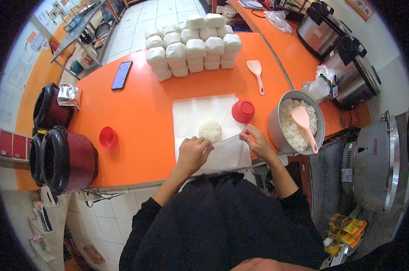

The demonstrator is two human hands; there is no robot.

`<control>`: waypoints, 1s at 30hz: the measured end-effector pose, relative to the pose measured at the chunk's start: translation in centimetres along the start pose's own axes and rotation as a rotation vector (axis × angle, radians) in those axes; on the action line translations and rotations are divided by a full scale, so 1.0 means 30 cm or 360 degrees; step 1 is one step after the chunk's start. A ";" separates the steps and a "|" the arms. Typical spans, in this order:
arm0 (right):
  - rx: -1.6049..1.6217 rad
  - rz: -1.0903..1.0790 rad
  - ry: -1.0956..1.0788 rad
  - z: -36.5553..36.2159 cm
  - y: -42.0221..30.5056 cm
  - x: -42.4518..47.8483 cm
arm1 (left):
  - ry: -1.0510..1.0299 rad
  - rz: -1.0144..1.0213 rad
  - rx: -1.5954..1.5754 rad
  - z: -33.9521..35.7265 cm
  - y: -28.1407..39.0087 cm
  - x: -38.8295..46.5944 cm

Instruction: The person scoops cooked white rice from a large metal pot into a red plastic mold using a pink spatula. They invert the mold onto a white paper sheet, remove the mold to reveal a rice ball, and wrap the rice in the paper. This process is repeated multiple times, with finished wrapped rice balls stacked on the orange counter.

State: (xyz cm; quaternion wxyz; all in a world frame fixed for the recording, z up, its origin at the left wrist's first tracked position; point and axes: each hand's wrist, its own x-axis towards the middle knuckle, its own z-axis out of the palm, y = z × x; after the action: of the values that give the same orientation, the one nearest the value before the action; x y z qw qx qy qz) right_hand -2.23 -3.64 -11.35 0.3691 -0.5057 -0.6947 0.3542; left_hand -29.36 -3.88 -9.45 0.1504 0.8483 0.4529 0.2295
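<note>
A round, flat-topped mound of cooked rice (210, 131) lies on a stack of white wrapping paper sheets (191, 111). My left hand (193, 152) pinches the near edge of the top sheet (225, 152), just below the mound. At that sheet's right side, my right hand (255, 140) holds it between thumb and fingers. The near edge is lifted between both hands. Just beyond my right hand, a red plastic bowl (243, 111) rests upside down at the stack's right edge. A metal pot of cooked rice (274, 125) stands further right, with a pink rice paddle (302, 120) lying on the rice.
White wrapped packets (194, 47) are piled at the table's back. A second paddle (255, 69), a phone (122, 75) and a red cup (108, 137) lie on the orange table (140, 111). Dark red cookers (69, 159) stand left; steel cookers (347, 71) stand right.
</note>
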 end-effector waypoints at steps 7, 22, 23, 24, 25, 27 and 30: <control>-0.0081 0.0444 0.0110 0.042 0.015 -0.023 | 0.0258 0.0059 0.0450 -0.015 -0.084 0.172; 0.0807 0.0938 -0.0166 0.076 0.178 0.202 | -0.0054 -0.0019 0.0469 0.176 0.061 -0.024; 0.0746 0.0675 -0.0167 0.105 0.140 0.242 | -0.0111 -0.0092 0.0427 0.174 0.059 -0.030; 0.0489 0.0534 -0.0061 0.123 0.140 0.279 | -0.0165 -0.0149 0.0428 0.164 0.067 -0.026; 0.0230 0.0391 0.0047 0.141 0.147 0.315 | -0.0217 -0.0204 0.0428 0.145 0.077 -0.018; 0.0017 0.0328 0.0158 0.140 0.139 0.363 | -0.0234 -0.0233 0.0433 0.126 0.073 -0.016; 0.0261 0.0491 -0.0009 0.048 0.186 0.420 | -0.0144 -0.0069 0.0433 0.133 0.036 -0.010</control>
State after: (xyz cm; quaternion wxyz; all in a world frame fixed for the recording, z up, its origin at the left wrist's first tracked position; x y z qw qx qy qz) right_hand -3.75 9.68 -14.93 0.3484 -0.5736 -0.5786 0.4635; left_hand -26.64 -4.90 -12.41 0.0594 0.8603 0.4908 0.1242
